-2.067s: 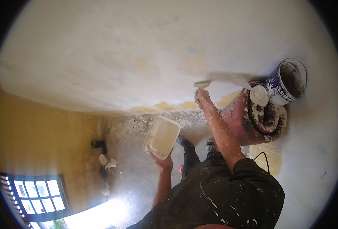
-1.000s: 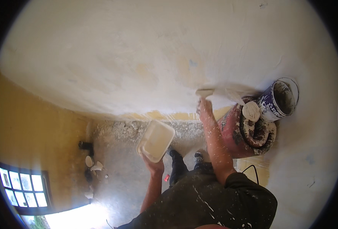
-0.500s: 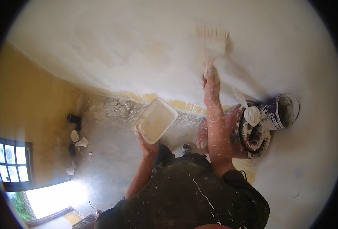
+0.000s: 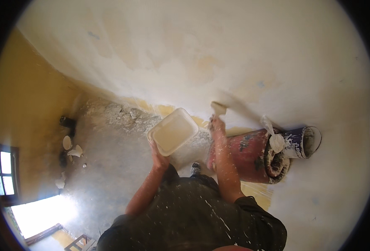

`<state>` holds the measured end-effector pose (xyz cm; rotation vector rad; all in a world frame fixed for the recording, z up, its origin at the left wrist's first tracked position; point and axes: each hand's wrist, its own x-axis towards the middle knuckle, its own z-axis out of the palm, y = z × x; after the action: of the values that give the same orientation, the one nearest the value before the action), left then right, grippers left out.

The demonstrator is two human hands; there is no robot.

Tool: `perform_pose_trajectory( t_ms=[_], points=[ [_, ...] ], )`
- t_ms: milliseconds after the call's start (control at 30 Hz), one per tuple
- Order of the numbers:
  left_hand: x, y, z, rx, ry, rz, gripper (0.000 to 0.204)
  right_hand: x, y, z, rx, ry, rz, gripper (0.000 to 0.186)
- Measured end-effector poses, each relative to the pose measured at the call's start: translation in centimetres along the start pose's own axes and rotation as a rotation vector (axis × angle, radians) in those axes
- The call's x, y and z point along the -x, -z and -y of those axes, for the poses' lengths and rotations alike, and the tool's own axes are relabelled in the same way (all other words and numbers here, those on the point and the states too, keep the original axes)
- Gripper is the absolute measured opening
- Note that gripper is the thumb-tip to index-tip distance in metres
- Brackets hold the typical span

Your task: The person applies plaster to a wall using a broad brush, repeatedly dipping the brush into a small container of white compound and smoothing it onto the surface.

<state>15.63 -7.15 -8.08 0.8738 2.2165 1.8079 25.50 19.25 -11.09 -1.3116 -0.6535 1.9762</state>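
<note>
My left hand point(image 4: 159, 154) grips a rectangular, pale plastic tub point(image 4: 173, 131) with a cream coating or liquid inside. My right hand point(image 4: 216, 125) is closed on a wide paintbrush point(image 4: 218, 108), held near the white-coated wall point(image 4: 210, 58), just right of the tub. Uneven yellow patches show along the wall's lower edge. Both forearms and my dark, paint-splattered shirt reach in from below.
At right, a paint-caked red rolled item point(image 4: 241, 152) carries a white bag point(image 4: 276, 143) and a dark blue bucket point(image 4: 293, 140). Rough debris lies on the concrete floor point(image 4: 105, 167) along the wall. Small objects sit by the yellow left wall point(image 4: 30, 104), with a window and bright opening.
Half a second ago the brush was raised higher on the wall; it is now lower, beside the tub. The tub has shifted slightly right, and the view has swung.
</note>
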Motion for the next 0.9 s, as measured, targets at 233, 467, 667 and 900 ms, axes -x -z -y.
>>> perform_pose_trajectory(
  t_ms=[233,467,667,900],
  points=[
    [-5.2,1.7,-2.3,0.992,0.292,0.017,0.048,15.9,-8.5,16.5,0.005,0.373,0.243,0.031],
    [-6.8,3.3,1.1,1.28,0.588,-0.051,0.043,19.2,-13.6,19.2,-0.09,0.725,0.342,0.045],
    [-8.6,6.0,0.8,0.407,-0.015,0.109,0.046,6.6,-10.3,11.5,0.086,0.435,0.278,0.045],
    [-8.0,7.1,2.3,-0.018,-0.103,0.187,0.05,2.1,-5.9,-3.0,0.151,0.061,0.211,0.035]
  ],
)
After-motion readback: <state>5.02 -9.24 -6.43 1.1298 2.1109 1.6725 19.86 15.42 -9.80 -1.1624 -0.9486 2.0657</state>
